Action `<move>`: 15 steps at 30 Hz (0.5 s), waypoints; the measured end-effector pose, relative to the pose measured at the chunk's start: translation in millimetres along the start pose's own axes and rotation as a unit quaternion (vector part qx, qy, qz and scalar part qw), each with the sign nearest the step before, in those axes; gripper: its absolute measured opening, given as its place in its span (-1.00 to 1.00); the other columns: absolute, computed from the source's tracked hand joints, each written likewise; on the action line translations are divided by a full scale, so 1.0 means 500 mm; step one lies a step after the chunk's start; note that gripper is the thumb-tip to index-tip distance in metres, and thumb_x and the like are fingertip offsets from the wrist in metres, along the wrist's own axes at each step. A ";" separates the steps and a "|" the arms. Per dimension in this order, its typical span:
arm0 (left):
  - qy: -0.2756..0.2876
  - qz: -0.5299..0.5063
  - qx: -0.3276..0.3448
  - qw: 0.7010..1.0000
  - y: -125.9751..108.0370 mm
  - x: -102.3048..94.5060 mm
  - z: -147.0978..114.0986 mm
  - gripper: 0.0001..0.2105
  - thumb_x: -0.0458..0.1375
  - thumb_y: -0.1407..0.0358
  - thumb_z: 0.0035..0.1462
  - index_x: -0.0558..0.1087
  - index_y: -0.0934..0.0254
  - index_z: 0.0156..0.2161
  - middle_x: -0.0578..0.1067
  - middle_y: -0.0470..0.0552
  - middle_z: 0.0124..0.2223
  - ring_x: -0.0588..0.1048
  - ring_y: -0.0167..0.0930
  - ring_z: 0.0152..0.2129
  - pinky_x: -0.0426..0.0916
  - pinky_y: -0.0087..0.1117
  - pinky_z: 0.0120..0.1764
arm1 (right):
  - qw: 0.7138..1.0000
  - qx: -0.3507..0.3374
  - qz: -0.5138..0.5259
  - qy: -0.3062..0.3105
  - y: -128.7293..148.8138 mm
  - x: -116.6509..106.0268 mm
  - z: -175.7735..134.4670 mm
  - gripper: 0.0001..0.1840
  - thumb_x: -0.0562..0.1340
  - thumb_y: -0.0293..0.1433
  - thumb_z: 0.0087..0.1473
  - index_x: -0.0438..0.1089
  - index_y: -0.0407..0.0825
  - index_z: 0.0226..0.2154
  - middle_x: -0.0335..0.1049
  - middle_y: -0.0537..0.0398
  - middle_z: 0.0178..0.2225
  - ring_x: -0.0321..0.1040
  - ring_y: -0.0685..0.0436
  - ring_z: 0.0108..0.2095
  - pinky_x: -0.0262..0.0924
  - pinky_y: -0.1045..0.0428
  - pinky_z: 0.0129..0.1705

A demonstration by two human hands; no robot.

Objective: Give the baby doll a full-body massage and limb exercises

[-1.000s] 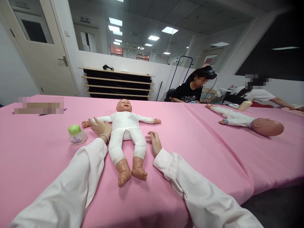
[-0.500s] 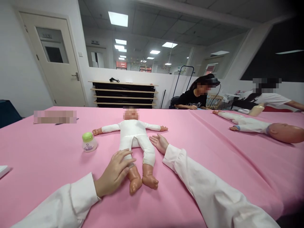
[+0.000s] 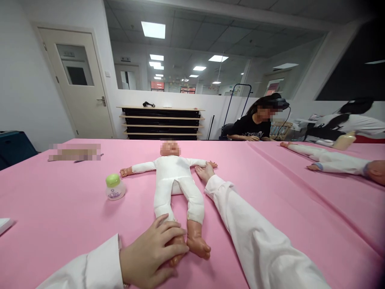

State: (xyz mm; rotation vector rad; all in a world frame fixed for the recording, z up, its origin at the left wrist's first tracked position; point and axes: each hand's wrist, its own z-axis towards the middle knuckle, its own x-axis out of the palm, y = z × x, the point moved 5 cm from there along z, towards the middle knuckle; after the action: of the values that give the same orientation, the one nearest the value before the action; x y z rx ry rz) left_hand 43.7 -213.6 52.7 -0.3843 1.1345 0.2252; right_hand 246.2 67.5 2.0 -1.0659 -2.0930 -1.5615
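Observation:
A baby doll (image 3: 171, 170) in a white suit lies on its back with its arms spread, feet towards me. My left hand (image 3: 156, 249) rests over the doll's lower leg and foot on the left side, fingers stretched and apart, hiding most of that foot. The doll's other foot (image 3: 197, 241) is bare and uncovered. Beside the doll's torso, my right hand (image 3: 205, 172) lies palm up and open, its fingers close to the doll's outstretched arm; whether they touch it I cannot tell. A small jar with a green lid (image 3: 114, 186) stands left of the doll.
A pink cloth (image 3: 270, 224) covers the table. Another doll (image 3: 339, 158) lies at the right, near a pale bottle (image 3: 344, 140). Two people sit beyond the table, one in a black shirt (image 3: 252, 124). A white object (image 3: 5, 225) sits at the left edge.
My left hand has moved down from the doll's shin towards its foot. My right hand has moved forward to the doll's arm. The view has shifted slightly.

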 end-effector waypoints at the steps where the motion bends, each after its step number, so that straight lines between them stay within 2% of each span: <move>1: 0.002 0.002 0.002 1.000 -0.001 -0.001 0.002 -0.61 0.10 0.22 0.02 0.28 0.17 0.00 0.38 0.09 -0.03 0.28 -0.23 -0.03 0.09 -0.05 0.05 | 1.000 -0.011 0.006 0.008 -0.004 0.004 0.007 -0.76 -0.02 -0.28 0.11 0.22 -0.08 -0.27 0.33 -0.04 -0.25 0.33 0.01 -0.14 0.27 0.12 -0.07; 3: 0.004 0.015 0.013 1.000 -0.004 -0.004 0.007 -0.63 0.10 0.21 0.03 0.29 0.16 -0.01 0.40 0.06 -0.04 0.29 -0.24 -0.04 0.13 -0.09 0.04 | 0.999 -0.037 0.018 0.027 -0.011 0.008 0.016 -0.86 0.01 -0.37 0.10 0.23 -0.05 -0.34 0.34 0.04 -0.31 0.35 0.05 -0.19 0.26 0.16 -0.06; 5: -0.001 0.038 0.026 0.999 -0.005 -0.006 0.011 -0.64 0.08 0.24 0.07 0.28 0.11 0.01 0.43 0.03 -0.06 0.32 -0.27 -0.06 0.16 -0.14 0.03 | 0.997 -0.054 0.029 0.046 -0.015 0.008 0.022 -0.86 -0.01 -0.42 0.11 0.24 -0.03 -0.37 0.35 0.08 -0.32 0.36 0.08 -0.22 0.25 0.16 -0.05; 8: -0.027 0.056 0.027 0.998 -0.001 -0.007 0.015 -0.61 0.05 0.28 0.11 0.22 0.01 0.08 0.46 -0.02 -0.10 0.35 -0.31 -0.10 0.22 -0.20 -0.02 | 0.995 -0.064 0.040 0.062 -0.013 -0.002 0.028 -0.83 -0.01 -0.37 0.13 0.26 -0.04 -0.35 0.37 0.08 -0.29 0.36 0.06 -0.20 0.26 0.13 -0.03; 13: -0.059 0.104 -0.005 0.993 0.001 0.003 0.007 -0.57 0.06 0.25 0.08 0.23 -0.03 0.09 0.48 -0.02 -0.30 0.42 -0.34 -0.31 0.32 -0.29 -0.13 | 0.986 -0.127 0.095 0.040 0.016 -0.020 0.035 -0.82 -0.03 -0.42 0.15 0.25 0.04 -0.32 0.39 0.19 -0.30 0.36 0.12 -0.22 0.27 0.15 -0.08; 15: -0.068 0.144 -0.020 0.987 -0.006 0.006 -0.001 -0.58 0.09 0.29 0.05 0.28 -0.02 0.06 0.45 -0.03 -0.39 0.40 -0.36 -0.40 0.33 -0.33 -0.16 | 0.987 -0.122 0.102 0.024 0.017 -0.024 0.039 -0.82 -0.04 -0.43 0.14 0.24 0.04 -0.34 0.38 0.20 -0.29 0.36 0.13 -0.25 0.29 0.16 -0.11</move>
State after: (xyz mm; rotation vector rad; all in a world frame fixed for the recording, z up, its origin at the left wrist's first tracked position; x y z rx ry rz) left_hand 45.8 -216.3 50.3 -0.2345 1.0501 0.5213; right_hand 263.6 82.1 -6.8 -1.2656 -1.7322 -1.7498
